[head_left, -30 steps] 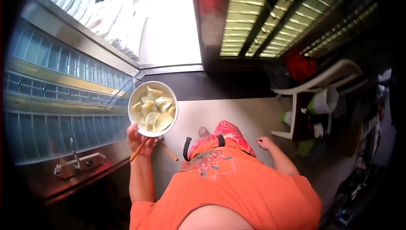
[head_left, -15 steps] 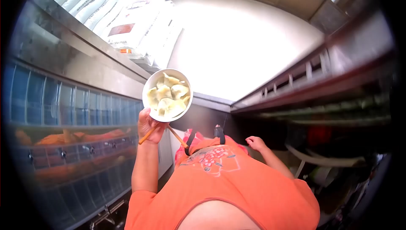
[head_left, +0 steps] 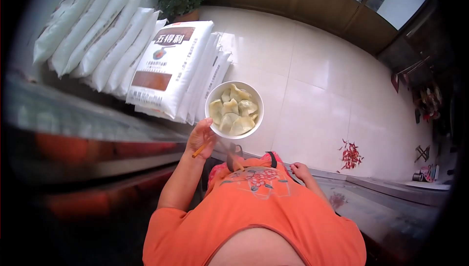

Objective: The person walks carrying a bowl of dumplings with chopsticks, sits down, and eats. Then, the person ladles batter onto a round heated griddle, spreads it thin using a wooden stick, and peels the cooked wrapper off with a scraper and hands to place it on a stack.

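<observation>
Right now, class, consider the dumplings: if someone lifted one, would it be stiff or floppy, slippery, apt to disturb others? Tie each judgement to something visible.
The dumplings are probably soft and floppy: their edges curl and bend. They may be slippery, as their wrappers look faintly shiny. Lifting one could shift others, since they overlap in the bowl.

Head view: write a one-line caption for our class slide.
Left hand holds chopsticks and a bowl of dumplings, with white sacks beyond.

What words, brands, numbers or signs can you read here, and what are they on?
"五得利": large characters on the printed white sack.
Other print on that sack: too small to read surely.
Print on the other sacks: too small or blurred.
</observation>
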### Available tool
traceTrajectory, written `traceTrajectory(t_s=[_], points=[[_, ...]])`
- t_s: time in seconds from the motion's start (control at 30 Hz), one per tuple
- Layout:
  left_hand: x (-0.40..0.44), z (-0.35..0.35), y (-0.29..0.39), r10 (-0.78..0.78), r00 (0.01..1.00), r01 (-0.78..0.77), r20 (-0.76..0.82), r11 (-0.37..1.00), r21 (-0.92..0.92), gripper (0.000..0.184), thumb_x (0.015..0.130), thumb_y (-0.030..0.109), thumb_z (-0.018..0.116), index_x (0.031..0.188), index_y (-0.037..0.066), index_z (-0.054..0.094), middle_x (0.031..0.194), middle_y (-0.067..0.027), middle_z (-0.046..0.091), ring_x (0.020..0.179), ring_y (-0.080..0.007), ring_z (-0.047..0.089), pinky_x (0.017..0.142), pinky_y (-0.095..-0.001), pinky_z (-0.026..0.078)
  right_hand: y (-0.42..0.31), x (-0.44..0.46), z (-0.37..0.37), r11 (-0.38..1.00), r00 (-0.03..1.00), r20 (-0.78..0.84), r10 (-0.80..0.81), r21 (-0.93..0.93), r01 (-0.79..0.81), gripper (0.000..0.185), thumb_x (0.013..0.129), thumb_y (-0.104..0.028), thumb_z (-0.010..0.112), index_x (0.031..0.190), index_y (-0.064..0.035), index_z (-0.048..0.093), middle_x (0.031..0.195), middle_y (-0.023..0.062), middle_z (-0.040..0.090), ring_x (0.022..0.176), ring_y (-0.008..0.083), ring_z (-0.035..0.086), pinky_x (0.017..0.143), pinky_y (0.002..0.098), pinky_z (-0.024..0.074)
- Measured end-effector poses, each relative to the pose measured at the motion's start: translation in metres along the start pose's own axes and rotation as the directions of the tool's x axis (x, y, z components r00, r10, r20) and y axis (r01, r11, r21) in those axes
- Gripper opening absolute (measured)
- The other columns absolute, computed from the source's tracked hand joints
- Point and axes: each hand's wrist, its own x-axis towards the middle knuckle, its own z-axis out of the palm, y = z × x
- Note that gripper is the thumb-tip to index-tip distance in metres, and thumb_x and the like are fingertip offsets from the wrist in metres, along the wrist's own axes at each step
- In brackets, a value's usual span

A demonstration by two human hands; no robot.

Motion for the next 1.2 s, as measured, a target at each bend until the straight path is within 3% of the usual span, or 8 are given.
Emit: traceTrajectory(t_s=[0.2, 0.3, 0.37, 0.5, 0.67, 0.9, 0.97, 1.2], points=[[0.146, 0.043, 0.066, -0.038, 0.999, 0.038, -0.008, 0.999, 0.030, 0.058, 0.070, 0.025, 0.063, 0.120, 0.001, 0.045, 0.113, -0.0120, 0.056, 0.104, -0.0252, 0.054, 0.090, -0.0395, 0.044, -0.023, 0.061, -0.069, 0.961, 0.971, -0.163, 0.176, 0.241, -0.134, 0.026, 0.086, -0.022, 0.052, 0.095, -0.0010, 0.062, 0.077, 0.0070, 0.063, 0.062, 0.0131, 0.059, 0.059, 0.0276, 0.0482], [0.217, 0.070, 0.081, -0.007, 1.000, 0.007, -0.013, 1.000, -0.010, 0.063, 0.070, 0.023, 0.065, 0.125, 0.002, 0.041, 0.121, -0.0120, 0.050, 0.112, -0.0277, 0.049, 0.097, -0.0427, 0.039, -0.030, 0.105, -0.119, 0.938, 0.954, -0.073, 0.291, 0.217, -0.269, 0.028, 0.083, -0.029, 0.051, 0.092, -0.0051, 0.064, 0.076, 0.0097, 0.064, 0.062, 0.0159, 0.061, 0.065, 0.0329, 0.0490], [0.269, 0.093, 0.091, 0.012, 1.000, -0.012, -0.005, 1.000, -0.002, 0.065, 0.068, 0.024, 0.066, 0.125, 0.003, 0.041, 0.121, -0.0116, 0.050, 0.111, -0.0277, 0.050, 0.095, -0.0435, 0.041, -0.048, 0.136, -0.171, 0.946, 0.955, 0.069, 0.287, -0.178, -0.272, 0.031, 0.081, -0.030, 0.050, 0.094, -0.0060, 0.064, 0.083, 0.0122, 0.065, 0.070, 0.0211, 0.063, 0.071, 0.0352, 0.0492], [0.354, 0.160, 0.100, 0.062, 0.996, -0.062, -0.057, 0.998, 0.007, 0.067, 0.067, 0.028, 0.066, 0.125, 0.004, 0.042, 0.120, -0.0110, 0.051, 0.109, -0.0266, 0.051, 0.093, -0.0423, 0.043, -0.062, 0.247, -0.303, 0.849, 0.983, 0.113, 0.142, -0.524, -0.063, 0.034, 0.082, -0.036, 0.049, 0.098, -0.0101, 0.064, 0.090, 0.0126, 0.065, 0.084, 0.0279, 0.061, 0.077, 0.0378, 0.0471], [0.464, 0.226, 0.124, 0.043, 0.998, -0.043, -0.043, 0.999, 0.001, 0.066, 0.068, 0.030, 0.065, 0.125, 0.005, 0.041, 0.119, -0.0108, 0.051, 0.108, -0.0262, 0.052, 0.090, -0.0411, 0.044, -0.264, 0.366, -0.482, 0.908, 0.952, -0.248, -0.177, -0.415, 0.061, 0.031, 0.083, -0.033, 0.051, 0.097, -0.0078, 0.063, 0.088, 0.0154, 0.063, 0.081, 0.0293, 0.061, 0.072, 0.0370, 0.0478], [0.667, 0.275, 0.172, 0.002, 0.999, -0.001, -0.042, 1.000, 0.030, 0.068, 0.067, 0.031, 0.065, 0.124, 0.004, 0.041, 0.119, -0.0114, 0.051, 0.108, -0.0276, 0.051, 0.090, -0.0416, 0.044, -0.544, 0.504, -0.642, 0.906, 0.885, -0.264, -0.384, -0.293, 0.306, 0.028, 0.085, -0.028, 0.051, 0.103, -0.0102, 0.062, 0.093, 0.0121, 0.063, 0.085, 0.0242, 0.060, 0.075, 0.0324, 0.0468], [0.717, 0.296, 0.192, -0.029, 0.999, 0.028, 0.030, 0.999, 0.046, 0.067, 0.066, 0.029, 0.065, 0.123, 0.003, 0.043, 0.119, -0.0125, 0.051, 0.108, -0.0274, 0.051, 0.091, -0.0422, 0.044, -0.604, 0.531, -0.668, 0.855, 0.806, -0.292, -0.515, -0.238, 0.460, 0.025, 0.086, -0.023, 0.053, 0.103, -0.0077, 0.061, 0.092, 0.0070, 0.060, 0.079, 0.0157, 0.056, 0.070, 0.0284, 0.0453], [0.874, 0.371, 0.251, -0.136, 0.988, 0.126, 0.074, 0.984, 0.124, 0.048, 0.072, 0.027, 0.062, 0.110, -0.001, 0.053, 0.106, -0.0121, 0.059, 0.099, -0.0230, 0.057, 0.087, -0.0365, 0.045, -0.775, 0.631, -0.812, 0.732, 0.624, -0.410, -0.666, -0.198, 0.652, 0.025, 0.083, -0.018, 0.057, 0.103, -0.0045, 0.059, 0.097, 0.0072, 0.057, 0.076, 0.0147, 0.054, 0.072, 0.0264, 0.0447]])
